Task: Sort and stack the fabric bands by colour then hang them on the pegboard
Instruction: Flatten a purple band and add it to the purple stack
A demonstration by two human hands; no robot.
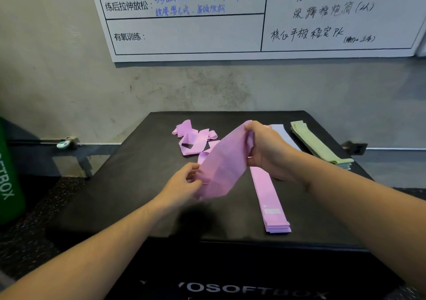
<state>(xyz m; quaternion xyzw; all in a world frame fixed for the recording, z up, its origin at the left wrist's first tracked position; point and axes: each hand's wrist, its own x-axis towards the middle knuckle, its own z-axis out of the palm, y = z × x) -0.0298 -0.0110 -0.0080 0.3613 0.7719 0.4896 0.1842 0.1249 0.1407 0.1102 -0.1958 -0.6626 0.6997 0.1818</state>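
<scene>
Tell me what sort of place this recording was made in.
Probably a gym or fitness studio. A whiteboard on the bare concrete wall lists training headings in Chinese, the work surface is a black padded soft box, and both hands hold a pink fabric band beside sorted stacks.

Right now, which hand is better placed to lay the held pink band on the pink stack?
Probably the right hand: it grips the pink band directly above the pink stack; the left hand is farther away.

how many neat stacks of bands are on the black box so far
3. The pink stack lies front right, the lavender stack is partly hidden behind the right hand, and the green stack is far right.
</scene>
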